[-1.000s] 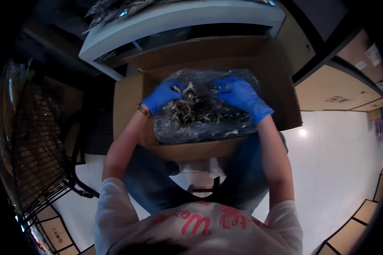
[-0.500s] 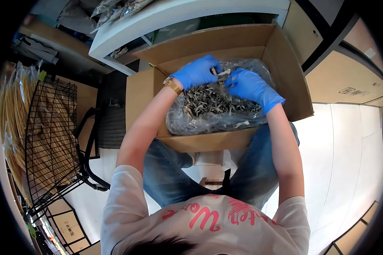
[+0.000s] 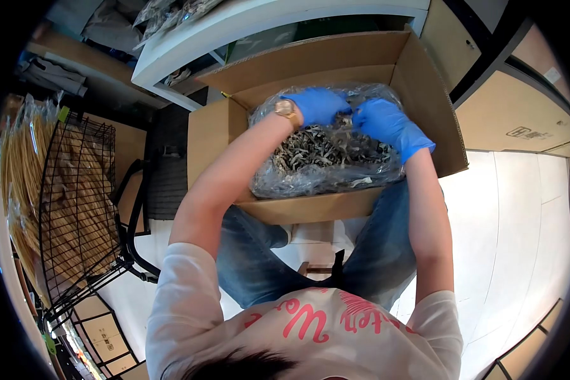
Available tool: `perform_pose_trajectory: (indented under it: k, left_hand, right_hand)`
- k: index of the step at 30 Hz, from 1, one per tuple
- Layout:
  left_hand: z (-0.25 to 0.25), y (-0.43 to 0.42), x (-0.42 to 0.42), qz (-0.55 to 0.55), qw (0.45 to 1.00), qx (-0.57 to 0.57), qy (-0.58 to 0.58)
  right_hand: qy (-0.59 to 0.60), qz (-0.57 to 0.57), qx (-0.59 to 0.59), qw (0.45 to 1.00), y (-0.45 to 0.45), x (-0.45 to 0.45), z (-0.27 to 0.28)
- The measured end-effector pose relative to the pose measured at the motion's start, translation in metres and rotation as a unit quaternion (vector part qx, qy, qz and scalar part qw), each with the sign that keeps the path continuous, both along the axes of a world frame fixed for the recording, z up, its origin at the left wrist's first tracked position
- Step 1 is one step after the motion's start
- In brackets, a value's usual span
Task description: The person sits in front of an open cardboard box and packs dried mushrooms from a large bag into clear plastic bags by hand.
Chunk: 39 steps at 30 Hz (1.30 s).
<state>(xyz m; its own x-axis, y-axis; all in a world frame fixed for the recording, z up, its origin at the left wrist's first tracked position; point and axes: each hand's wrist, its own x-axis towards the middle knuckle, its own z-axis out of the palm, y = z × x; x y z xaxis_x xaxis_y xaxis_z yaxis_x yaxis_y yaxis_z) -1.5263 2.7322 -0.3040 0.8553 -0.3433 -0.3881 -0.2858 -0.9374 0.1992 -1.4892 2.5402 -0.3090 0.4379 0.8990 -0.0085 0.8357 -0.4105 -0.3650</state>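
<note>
A clear plastic bag lies opened inside a cardboard box between my knees. Dark and pale dried, curled strips fill it; their exact kind is unclear. My left hand, in a blue glove with a gold watch at the wrist, is over the far part of the strips, its fingers curled downward. Close on its right is my right hand, also gloved, with bent fingers pressed together. Both sets of fingertips nearly meet, and whatever they pinch is hidden.
A black wire basket with long tan sticks in plastic stands at the left. Beyond the box is a white table edge. Sealed cartons stand at the right, above a pale tiled floor.
My left hand has moved right and turned downward. The pale piece at its fingertips is now out of sight. My right hand has shifted slightly right.
</note>
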Motion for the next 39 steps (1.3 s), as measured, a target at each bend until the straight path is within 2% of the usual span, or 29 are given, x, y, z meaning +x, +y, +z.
perform_pose_trajectory:
  k: [1,2,3,4,6,7,8,10,11,13,14,16,17,19,20,21,23,25,26,29,30,32,33,34,36,39]
  left_hand:
    - [0.003,0.011,0.000,-0.051,0.998,0.016,-0.042]
    - [0.007,0.017,-0.003,-0.101,0.991,0.030,-0.083]
    - [0.009,0.018,-0.007,-0.108,0.988,0.036,-0.100]
    - [0.008,0.014,-0.008,-0.107,0.989,0.037,-0.100]
    - [0.019,-0.009,-0.012,-0.055,0.990,0.128,-0.007]
    - [-0.003,-0.003,-0.004,-0.120,0.987,0.100,-0.046]
    - [-0.002,-0.011,-0.004,-0.120,0.987,0.100,-0.047]
    - [-0.002,-0.027,-0.004,0.017,0.999,0.048,-0.012]
    - [0.003,-0.027,-0.004,0.017,0.999,0.045,-0.012]
    - [0.016,-0.016,-0.010,-0.092,0.994,-0.002,-0.063]
    - [0.021,-0.007,-0.014,-0.093,0.994,-0.003,-0.062]
    - [0.028,0.014,-0.022,-0.198,0.960,-0.090,-0.177]
    - [0.030,0.023,-0.028,-0.197,0.960,-0.090,-0.176]
    - [0.035,0.036,-0.039,0.026,0.942,-0.245,-0.227]
    - [0.016,0.048,-0.040,0.025,0.942,-0.246,-0.228]
    - [-0.020,0.066,-0.039,0.066,0.929,-0.223,-0.289]
    - [-0.031,0.072,-0.045,0.116,0.905,-0.205,-0.354]
    - [-0.033,0.074,-0.054,0.204,0.967,-0.115,-0.104]
    - [-0.023,0.072,-0.059,0.204,0.966,-0.118,-0.106]
    - [0.009,0.065,-0.076,0.236,0.894,-0.295,-0.241]
    - [0.011,0.071,-0.076,0.239,0.893,-0.297,-0.240]
    - [0.015,0.081,-0.084,0.194,0.930,-0.198,-0.241]
    - [0.019,0.083,-0.086,0.161,0.937,-0.153,-0.270]
    - [0.024,0.087,-0.086,0.156,0.936,-0.147,-0.280]
    - [0.033,0.084,-0.099,0.173,0.880,-0.222,-0.382]
    - [0.036,0.082,-0.108,0.204,0.890,-0.238,-0.331]
  right_hand:
    - [0.069,-0.037,-0.017,0.997,-0.003,0.005,0.005]
    - [0.071,-0.040,-0.016,0.997,-0.005,0.007,0.002]
    - [0.055,-0.029,0.032,0.998,-0.009,0.011,-0.002]
    - [0.037,-0.017,0.079,0.996,-0.010,0.013,-0.006]
    - [-0.005,0.002,0.094,0.996,-0.001,0.005,-0.007]
    - [-0.045,0.019,0.108,0.993,0.003,0.000,-0.006]
    - [-0.046,0.019,0.107,0.993,0.005,-0.004,-0.003]
    - [0.023,-0.050,0.048,0.997,0.005,-0.006,0.005]
    - [0.023,-0.051,0.045,0.997,0.000,-0.005,0.009]
    - [0.137,-0.016,0.058,0.989,-0.014,0.001,0.013]
    - [0.138,-0.017,0.058,0.989,-0.018,0.004,0.009]
    - [0.103,-0.031,0.083,0.991,-0.022,0.009,-0.001]
    - [0.105,-0.030,0.084,0.991,-0.020,0.008,0.000]
    - [0.097,-0.084,0.080,0.988,-0.015,0.006,0.009]
    - [0.096,-0.085,0.080,0.988,-0.012,0.003,0.013]
    - [0.075,-0.072,0.084,0.991,-0.009,-0.002,0.018]
    - [0.049,-0.053,0.078,0.994,-0.004,-0.004,0.020]
    - [0.074,-0.066,0.042,0.994,0.000,-0.002,0.013]
    - [0.071,-0.067,0.040,0.994,-0.003,-0.002,0.013]
    - [0.037,-0.089,0.301,0.949,-0.021,-0.002,0.028]
    - [0.038,-0.088,0.299,0.950,-0.020,0.001,0.028]
    - [-0.014,-0.118,0.163,0.979,-0.014,0.001,0.027]
    - [-0.076,-0.120,0.163,0.976,-0.011,-0.005,0.027]
    - [-0.084,-0.120,0.172,0.974,-0.008,-0.006,0.030]
    - [-0.146,-0.098,0.307,0.935,-0.005,-0.016,0.038]
    - [-0.090,-0.118,0.280,0.948,-0.003,-0.014,0.029]
